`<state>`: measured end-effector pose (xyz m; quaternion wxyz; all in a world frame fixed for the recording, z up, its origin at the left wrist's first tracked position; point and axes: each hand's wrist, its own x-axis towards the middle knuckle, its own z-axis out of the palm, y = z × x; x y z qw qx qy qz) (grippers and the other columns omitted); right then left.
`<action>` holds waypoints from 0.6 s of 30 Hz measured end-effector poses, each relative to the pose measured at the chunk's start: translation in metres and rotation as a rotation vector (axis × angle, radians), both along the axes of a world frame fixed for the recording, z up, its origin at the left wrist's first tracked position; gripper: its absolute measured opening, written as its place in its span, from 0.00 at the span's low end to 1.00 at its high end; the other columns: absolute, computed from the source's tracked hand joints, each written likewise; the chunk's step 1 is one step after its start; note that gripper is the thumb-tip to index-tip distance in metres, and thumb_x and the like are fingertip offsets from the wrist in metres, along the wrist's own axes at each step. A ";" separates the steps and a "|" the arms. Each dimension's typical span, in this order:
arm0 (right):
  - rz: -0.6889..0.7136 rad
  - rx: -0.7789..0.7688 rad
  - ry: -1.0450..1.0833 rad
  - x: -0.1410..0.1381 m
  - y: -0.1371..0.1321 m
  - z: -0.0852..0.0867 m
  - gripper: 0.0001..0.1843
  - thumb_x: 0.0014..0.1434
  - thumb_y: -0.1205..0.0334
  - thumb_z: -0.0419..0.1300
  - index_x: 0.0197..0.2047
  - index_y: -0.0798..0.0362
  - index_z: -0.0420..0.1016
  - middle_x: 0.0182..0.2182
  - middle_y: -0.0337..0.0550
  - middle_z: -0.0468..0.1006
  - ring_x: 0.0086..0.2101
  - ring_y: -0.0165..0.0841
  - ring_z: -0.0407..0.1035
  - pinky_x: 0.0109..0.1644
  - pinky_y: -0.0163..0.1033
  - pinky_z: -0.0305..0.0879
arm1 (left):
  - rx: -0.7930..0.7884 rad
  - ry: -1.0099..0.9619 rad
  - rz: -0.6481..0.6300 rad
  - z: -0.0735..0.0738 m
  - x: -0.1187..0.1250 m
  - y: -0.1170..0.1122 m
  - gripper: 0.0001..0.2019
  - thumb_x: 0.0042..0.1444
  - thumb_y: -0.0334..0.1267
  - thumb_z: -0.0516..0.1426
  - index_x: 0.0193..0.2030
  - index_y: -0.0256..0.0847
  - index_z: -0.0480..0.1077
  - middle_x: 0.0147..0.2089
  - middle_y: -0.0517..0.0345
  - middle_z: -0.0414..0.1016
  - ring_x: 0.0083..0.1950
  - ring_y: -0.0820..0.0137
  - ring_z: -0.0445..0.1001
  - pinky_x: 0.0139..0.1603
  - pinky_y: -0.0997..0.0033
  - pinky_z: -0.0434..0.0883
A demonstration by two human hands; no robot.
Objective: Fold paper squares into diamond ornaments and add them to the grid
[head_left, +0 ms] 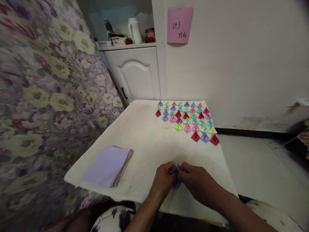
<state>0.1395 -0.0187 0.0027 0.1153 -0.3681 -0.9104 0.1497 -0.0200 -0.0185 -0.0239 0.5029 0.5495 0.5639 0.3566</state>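
Note:
Close to the table's front edge, a small folded piece of purple paper (176, 169) is pinched between both hands. My left hand (164, 178) is closed on its left side, and my right hand (194, 178) grips it from the right. The fingers cover most of the paper, so its exact fold cannot be made out. To the left lies a stack of square coloured paper (106, 166), a purple sheet on top. Rows of small folded paper pieces (187, 128) in red, pink, green, blue, purple and yellow stand at the far right of the table.
The cream-covered table (135, 129) meets a white cabinet (135, 74) and wall at the back. A floral curtain (48, 96) hangs along the left. A pink note (180, 25) is stuck on the wall. A white jug (135, 30) stands on the shelf.

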 end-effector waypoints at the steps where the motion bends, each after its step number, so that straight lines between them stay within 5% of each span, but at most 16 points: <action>1: -0.011 0.014 -0.026 -0.001 0.000 -0.002 0.08 0.61 0.68 0.49 0.34 0.51 0.68 0.32 0.39 0.69 0.30 0.29 0.64 0.29 0.33 0.53 | 0.004 0.016 -0.007 0.000 0.000 0.000 0.09 0.42 0.28 0.52 0.28 0.37 0.74 0.25 0.61 0.72 0.28 0.72 0.68 0.27 0.77 0.63; 18: 0.002 -0.010 -0.119 0.001 -0.001 -0.005 0.08 0.57 0.71 0.49 0.34 0.51 0.66 0.31 0.39 0.70 0.24 0.28 0.64 0.26 0.35 0.48 | 0.151 0.200 -0.034 0.005 -0.001 -0.003 0.07 0.42 0.27 0.49 0.20 0.39 0.66 0.19 0.64 0.64 0.25 0.72 0.62 0.24 0.75 0.53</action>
